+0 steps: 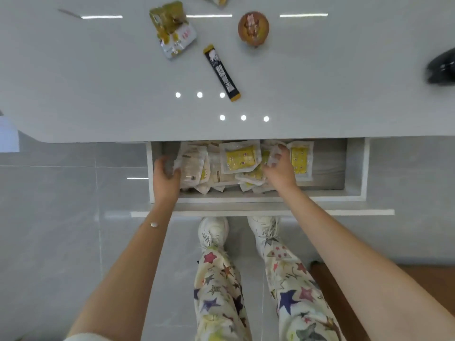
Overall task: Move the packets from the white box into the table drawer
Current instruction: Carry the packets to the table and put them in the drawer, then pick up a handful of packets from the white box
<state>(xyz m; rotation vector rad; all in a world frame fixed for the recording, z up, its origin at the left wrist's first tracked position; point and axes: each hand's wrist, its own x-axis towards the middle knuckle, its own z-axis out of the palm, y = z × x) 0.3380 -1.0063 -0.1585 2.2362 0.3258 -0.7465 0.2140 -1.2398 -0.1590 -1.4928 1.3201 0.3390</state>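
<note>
1. Bare forearms of mine come in from the two lower corners. Between them are my star-print trousers (219,286) and white shoes (213,231) on grey floor tiles (61,193).
2. A small pale bead (154,224) sits on my left wrist.
3. The drawer (270,199) stands pulled out under the near edge of the table (98,82). A loose heap of packets (221,175) lies in its left and middle part, overlapping one another.
4. My left hand (166,173) is at the left end of the heap. Its fingers are curled round the edge of a bunch of pale packets (193,166) and hold them, though the fingertips are blurred.
5. My right hand (279,169) is over the right side of the heap and pinches a clear-edged packet (275,153) between thumb and fingers.
6. A yellow-faced packet (240,158) lies on top of the heap between my hands. A second yellow packet (300,159) lies just beside my right hand, on its far side.
7. On the tabletop, well apart from the drawer, lie a black stick sachet (222,73) at a slant, a bunch of gold packets (172,30) and a round brown thing (253,27).
8. A dark object (442,67) shows at the right edge, too blurred to tell what it is.
</note>
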